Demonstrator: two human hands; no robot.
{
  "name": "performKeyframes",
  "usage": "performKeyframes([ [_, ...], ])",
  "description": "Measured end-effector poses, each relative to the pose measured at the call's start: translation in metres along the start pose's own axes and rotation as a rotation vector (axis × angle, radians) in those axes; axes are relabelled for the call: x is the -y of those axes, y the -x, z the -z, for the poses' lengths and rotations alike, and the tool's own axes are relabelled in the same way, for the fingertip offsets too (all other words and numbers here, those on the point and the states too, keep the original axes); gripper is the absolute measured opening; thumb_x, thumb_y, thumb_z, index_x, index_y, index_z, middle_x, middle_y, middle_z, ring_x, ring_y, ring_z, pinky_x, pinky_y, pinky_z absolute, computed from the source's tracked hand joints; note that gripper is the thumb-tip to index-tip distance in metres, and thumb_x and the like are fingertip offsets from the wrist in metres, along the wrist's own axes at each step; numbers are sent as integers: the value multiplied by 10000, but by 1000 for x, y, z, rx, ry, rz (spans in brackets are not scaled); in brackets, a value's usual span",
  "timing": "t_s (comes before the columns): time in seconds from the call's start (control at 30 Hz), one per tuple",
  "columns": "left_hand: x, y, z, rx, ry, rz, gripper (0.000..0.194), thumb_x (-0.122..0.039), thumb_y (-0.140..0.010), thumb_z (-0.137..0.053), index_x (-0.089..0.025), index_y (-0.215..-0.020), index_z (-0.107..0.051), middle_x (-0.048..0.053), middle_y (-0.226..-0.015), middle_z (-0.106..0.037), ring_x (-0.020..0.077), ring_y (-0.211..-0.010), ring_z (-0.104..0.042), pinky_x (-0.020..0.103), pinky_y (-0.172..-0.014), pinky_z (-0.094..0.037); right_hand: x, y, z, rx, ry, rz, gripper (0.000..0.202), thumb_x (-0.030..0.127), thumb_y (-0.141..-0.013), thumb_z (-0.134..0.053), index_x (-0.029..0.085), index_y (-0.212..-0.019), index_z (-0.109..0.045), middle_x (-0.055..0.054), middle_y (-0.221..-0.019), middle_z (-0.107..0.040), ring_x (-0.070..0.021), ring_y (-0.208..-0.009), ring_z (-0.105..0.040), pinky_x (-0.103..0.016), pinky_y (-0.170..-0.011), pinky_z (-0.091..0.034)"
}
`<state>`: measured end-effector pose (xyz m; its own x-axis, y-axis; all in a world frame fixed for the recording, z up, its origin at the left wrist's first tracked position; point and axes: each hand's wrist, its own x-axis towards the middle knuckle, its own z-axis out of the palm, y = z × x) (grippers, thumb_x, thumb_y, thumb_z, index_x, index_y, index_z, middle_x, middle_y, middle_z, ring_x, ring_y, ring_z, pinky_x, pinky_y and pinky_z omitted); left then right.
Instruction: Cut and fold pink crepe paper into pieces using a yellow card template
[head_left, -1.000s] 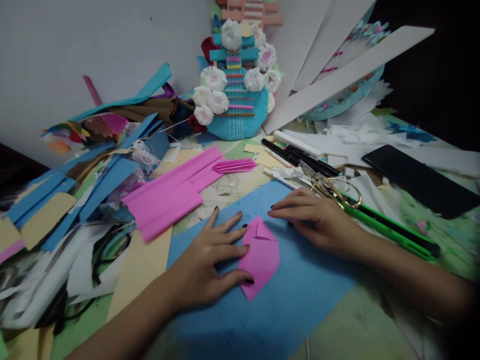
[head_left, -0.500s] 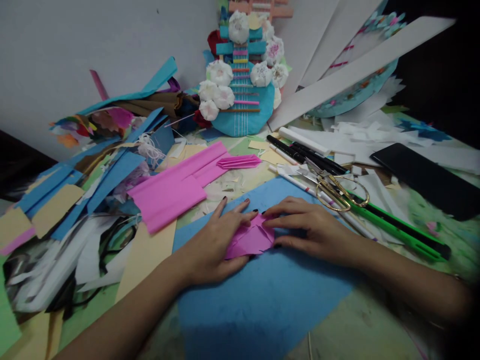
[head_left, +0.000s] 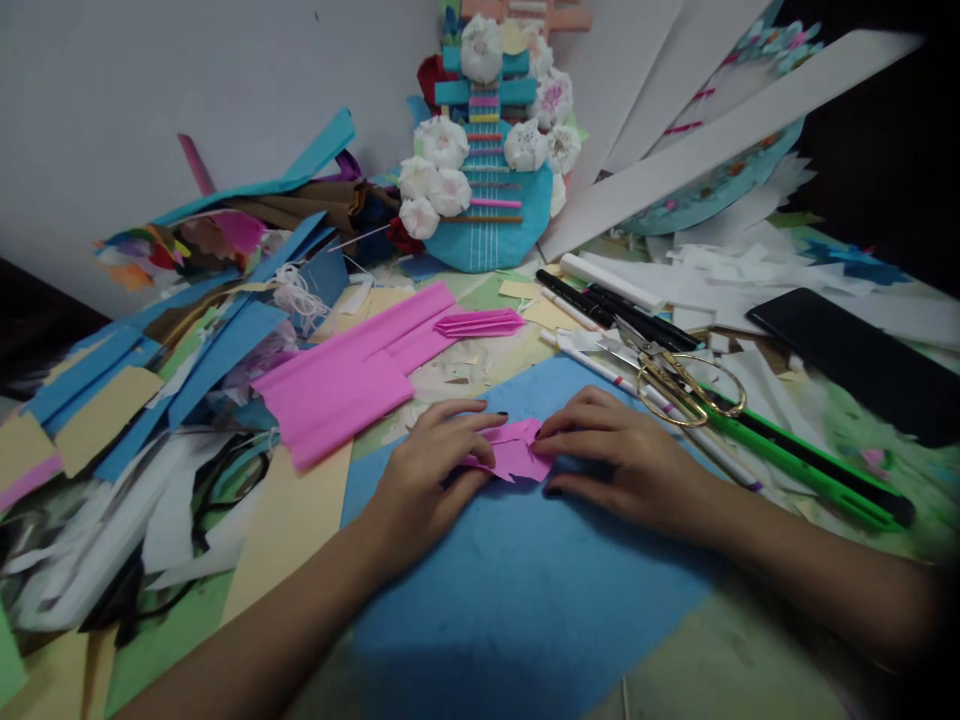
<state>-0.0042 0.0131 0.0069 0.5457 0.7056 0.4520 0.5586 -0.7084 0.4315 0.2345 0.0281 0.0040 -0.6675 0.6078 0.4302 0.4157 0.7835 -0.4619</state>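
A small creased pink paper piece [head_left: 514,455] lies over a blue sheet [head_left: 495,590] in the middle. My left hand [head_left: 437,465] grips its left side between thumb and fingers. On its right edge, the fingers of my right hand [head_left: 611,455] pinch the paper, the thumb just below. Beyond my left hand lies a larger pink crepe sheet [head_left: 337,400], with a folded pink strip [head_left: 480,323] at its right end.
Gold-handled scissors [head_left: 675,385], a green cutter [head_left: 817,465], pens and a black phone [head_left: 862,360] lie right. Paper scraps and blue strips [head_left: 225,350] pile up left. A blue paper guitar with white flowers [head_left: 487,220] stands at the back.
My left hand has drawn its fingers in from lying spread over the pink piece to gripping its left side. The small pink paper has shifted slightly and looks more gathered.
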Motion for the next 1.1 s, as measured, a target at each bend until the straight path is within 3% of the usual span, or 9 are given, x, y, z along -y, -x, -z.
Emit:
performKeyframes([
  [0.13,-11,0,-1,-98,-119,45,131,-67,-807,-622,-191,-849,-621,75,-1020,-636,222,-987,-536,434,-870,-475,0,2,-4,-59,67,31,183,198,-918,-554,165,-930,-733,-86,-897,-676,-168,-850,-530,-344,-757,-463],
  [0.23,-16,6,1,-88,-190,85,182,-90,-789,-647,-166,-948,-600,69,-917,-612,217,-902,-519,411,-814,-472,0,5,-4,-90,63,34,170,176,-906,-567,153,-932,-734,-87,-863,-662,-158,-816,-525,-315,-707,-461],
  [0.43,-20,17,2,-80,-132,73,63,-81,-796,-622,-134,-827,-639,57,-777,-611,166,-740,-539,319,-652,-498,1,9,-3,-83,-66,-96,88,170,-859,-634,144,-856,-718,-64,-823,-643,-136,-790,-568,-269,-683,-465],
  [0.57,-23,18,-3,-115,-134,50,108,-74,-796,-621,-110,-866,-695,73,-770,-650,158,-723,-581,295,-629,-536,2,9,-1,-49,-114,-162,77,186,-852,-647,161,-848,-720,-51,-818,-641,-131,-777,-578,-261,-680,-464],
  [0.73,-24,16,-2,-59,-131,101,119,-114,-803,-616,-159,-777,-724,56,-759,-658,153,-708,-614,274,-602,-549,2,8,1,-7,-155,-225,120,189,-882,-603,174,-853,-718,-46,-811,-638,-125,-775,-585,-245,-672,-463],
  [1.1,-15,14,2,-77,-8,229,91,-138,-787,-649,-194,-718,-670,-9,-752,-667,103,-684,-641,229,-620,-529,6,6,-4,29,-100,-297,154,197,-907,-501,154,-807,-610,-47,-800,-571,-142,-777,-507,-274,-676,-399],
])
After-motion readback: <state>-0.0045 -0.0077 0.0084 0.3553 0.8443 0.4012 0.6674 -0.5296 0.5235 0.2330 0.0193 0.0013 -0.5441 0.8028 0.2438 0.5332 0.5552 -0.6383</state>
